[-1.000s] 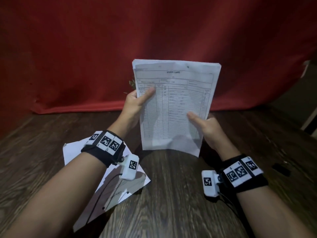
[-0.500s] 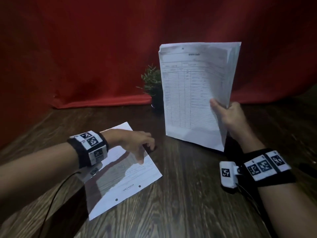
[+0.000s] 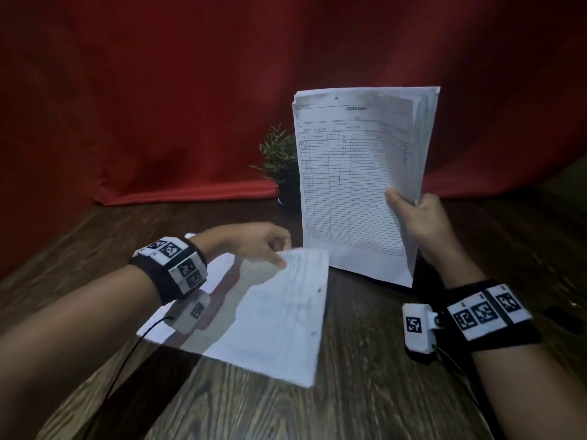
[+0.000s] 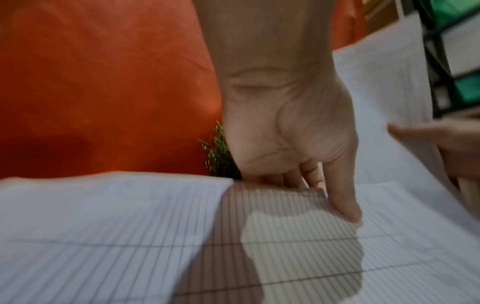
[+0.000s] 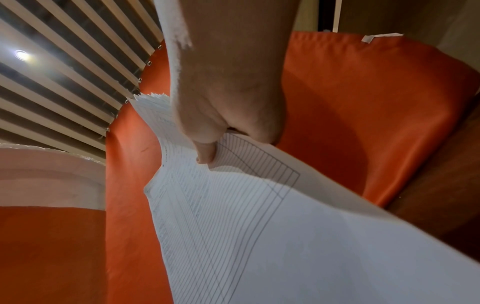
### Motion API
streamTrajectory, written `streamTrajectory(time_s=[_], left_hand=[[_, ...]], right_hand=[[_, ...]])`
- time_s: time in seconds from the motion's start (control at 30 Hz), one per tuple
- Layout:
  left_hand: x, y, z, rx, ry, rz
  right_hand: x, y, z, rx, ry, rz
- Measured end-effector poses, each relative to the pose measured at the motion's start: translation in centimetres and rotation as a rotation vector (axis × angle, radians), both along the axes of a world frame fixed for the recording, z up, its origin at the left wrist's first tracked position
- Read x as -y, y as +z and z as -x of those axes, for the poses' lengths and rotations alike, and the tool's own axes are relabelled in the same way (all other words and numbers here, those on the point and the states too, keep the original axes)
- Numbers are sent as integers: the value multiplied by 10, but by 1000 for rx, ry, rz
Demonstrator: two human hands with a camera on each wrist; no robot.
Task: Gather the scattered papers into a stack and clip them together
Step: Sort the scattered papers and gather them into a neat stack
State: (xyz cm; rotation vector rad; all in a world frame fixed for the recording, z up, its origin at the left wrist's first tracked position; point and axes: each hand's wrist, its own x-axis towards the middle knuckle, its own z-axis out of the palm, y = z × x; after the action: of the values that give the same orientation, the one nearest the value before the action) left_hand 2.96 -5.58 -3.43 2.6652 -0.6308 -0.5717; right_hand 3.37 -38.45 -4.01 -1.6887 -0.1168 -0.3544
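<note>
My right hand [image 3: 409, 211] holds a stack of printed stock-card papers [image 3: 355, 185] upright above the table, with the thumb on the front sheet. The right wrist view shows that hand [image 5: 228, 139] gripping the stack [image 5: 259, 226] at its edge. A loose ruled sheet [image 3: 279, 319] lies left of the stack on the wooden table [image 3: 365, 392]. My left hand [image 3: 279, 258] pinches its far edge and lifts that edge off the wood. In the left wrist view, the left hand [image 4: 319, 193] has its thumb on top of the sheet [image 4: 285, 257] and its fingers under it.
A small potted plant [image 3: 279, 160] stands behind the papers against a red cloth backdrop [image 3: 158, 106]. A small dark object [image 3: 568, 315] lies on the table near the right edge; I cannot tell what it is.
My left hand let go of the stack, dropped to the loose sheet and took hold of its far edge, which now rises. My right hand alone keeps the stack, shifted to the right.
</note>
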Motion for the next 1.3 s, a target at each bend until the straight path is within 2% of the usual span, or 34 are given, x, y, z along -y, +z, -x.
streamTrajectory(time_s=[0.1, 0.2, 0.3, 0.4, 0.53, 0.63, 0.7, 0.77, 0.83, 0.97, 1.13, 1.2, 1.3], left_hand=[[4, 31, -1, 135, 79, 296], [10, 52, -5, 253, 275, 750], [19, 50, -9, 404, 457, 1135], [26, 44, -10, 392, 510, 1345], [45, 38, -10, 391, 565, 1419], [58, 34, -7, 406, 582, 1461], [60, 29, -4, 488, 629, 1518], [62, 25, 3, 593, 677, 1532], [62, 23, 11, 628, 670, 1485], [44, 34, 14, 452, 522, 1368], [37, 47, 11, 154, 398, 1356], [40, 47, 12, 145, 437, 1370], [46, 46, 14, 273, 521, 1403]], right_hand=[[-1, -1, -1, 9, 2, -23], [-4, 0, 0, -16, 12, -61], [-8, -2, 3, -43, 31, -112], [-10, -4, 5, -94, 91, -194], [-13, -8, 6, -102, 113, -101], [-19, -15, 12, -37, 208, 6], [-25, -12, 16, -48, 233, -100], [-28, -7, 20, -61, 281, -325], [-27, -2, 23, -8, 294, -392], [-25, 9, 23, 57, 237, -272], [-39, 18, 17, 12, 199, -385], [-45, 18, 14, -39, 215, -399], [-50, 24, 17, -18, 189, -353]])
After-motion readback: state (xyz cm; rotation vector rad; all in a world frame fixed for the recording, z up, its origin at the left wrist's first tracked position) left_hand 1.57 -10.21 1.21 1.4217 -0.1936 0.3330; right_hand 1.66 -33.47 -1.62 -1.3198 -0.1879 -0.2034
